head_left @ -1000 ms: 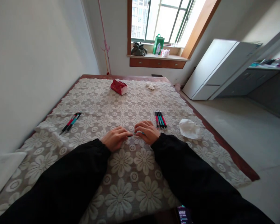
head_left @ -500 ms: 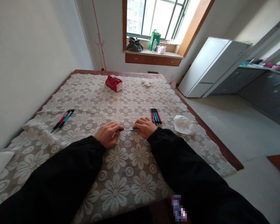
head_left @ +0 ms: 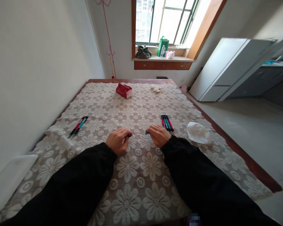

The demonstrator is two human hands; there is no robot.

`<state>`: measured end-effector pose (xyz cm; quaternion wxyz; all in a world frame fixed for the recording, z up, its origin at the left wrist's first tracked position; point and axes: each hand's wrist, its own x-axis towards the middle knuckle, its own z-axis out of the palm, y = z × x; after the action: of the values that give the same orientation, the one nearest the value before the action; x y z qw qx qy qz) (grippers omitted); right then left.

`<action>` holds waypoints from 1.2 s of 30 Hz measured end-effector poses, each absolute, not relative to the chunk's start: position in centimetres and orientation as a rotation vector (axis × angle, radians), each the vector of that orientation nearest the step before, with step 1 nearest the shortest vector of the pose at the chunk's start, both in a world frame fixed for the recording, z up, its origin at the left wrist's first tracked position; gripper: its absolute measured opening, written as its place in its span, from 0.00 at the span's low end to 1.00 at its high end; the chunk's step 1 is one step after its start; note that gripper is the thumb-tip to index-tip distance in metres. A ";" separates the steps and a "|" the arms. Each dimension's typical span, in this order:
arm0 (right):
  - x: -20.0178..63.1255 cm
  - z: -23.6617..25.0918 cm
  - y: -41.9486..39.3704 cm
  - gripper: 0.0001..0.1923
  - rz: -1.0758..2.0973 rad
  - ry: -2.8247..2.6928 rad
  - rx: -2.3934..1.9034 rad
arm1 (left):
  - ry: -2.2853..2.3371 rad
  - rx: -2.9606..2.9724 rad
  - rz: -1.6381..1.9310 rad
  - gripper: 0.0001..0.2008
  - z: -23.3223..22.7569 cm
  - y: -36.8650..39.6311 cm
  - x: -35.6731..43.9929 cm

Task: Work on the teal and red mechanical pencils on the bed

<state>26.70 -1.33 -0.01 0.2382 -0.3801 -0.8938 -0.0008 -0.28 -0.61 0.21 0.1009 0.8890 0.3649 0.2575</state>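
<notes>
Over the lace tablecloth (head_left: 127,201), my left hand (head_left: 118,140) pinches the black front part (head_left: 129,136) of a pen. A thin pale refill (head_left: 136,135) sticks out of that part toward the right. My right hand (head_left: 158,135) is closed on the teal barrel (head_left: 147,133) of a pen, whose end shows at the fingertips. A small gap lies between refill tip and barrel. Just beyond my right hand several red and teal pens (head_left: 167,121) lie side by side. A few more pens (head_left: 78,126) rest further off to the left.
A white crumpled sheet (head_left: 198,132) lies right of my right hand. Toward the far edge are a red tissue pack (head_left: 124,90) and a crumpled tissue (head_left: 155,89). A white flat object (head_left: 11,185) lies at the left edge, near the wall.
My hands have drawn slightly apart. The refill, which reached the teal barrel before, now ends short of it. The whole view has shifted, so the scene sits further right and lower.
</notes>
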 end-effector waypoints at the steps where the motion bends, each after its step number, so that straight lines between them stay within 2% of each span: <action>1: 26.6 -0.1 -1.3 0.10 -0.001 -2.441 -1.040 | 1.057 2.626 0.764 0.10 0.2 -0.6 -0.3; 9: 25.3 -1.0 -1.9 0.10 -0.013 -2.486 -0.944 | 0.922 2.655 0.726 0.11 0.3 -0.7 0.0; 17: 26.0 -0.2 -1.8 0.09 0.015 -2.381 -1.134 | 1.011 2.619 0.782 0.11 0.2 -0.6 0.0; 31: 24.1 -1.2 -2.5 0.10 0.145 -2.419 -0.950 | 0.829 2.657 0.695 0.11 -0.3 -0.3 0.1; 36: 23.5 0.1 -2.3 0.08 0.203 -2.411 -0.940 | 0.960 2.523 0.799 0.11 0.0 -0.4 0.3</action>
<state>23.47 -2.30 0.13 0.2696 -0.3489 -0.8944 0.0754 0.32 -0.42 0.04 0.1626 0.8843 0.3365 0.2799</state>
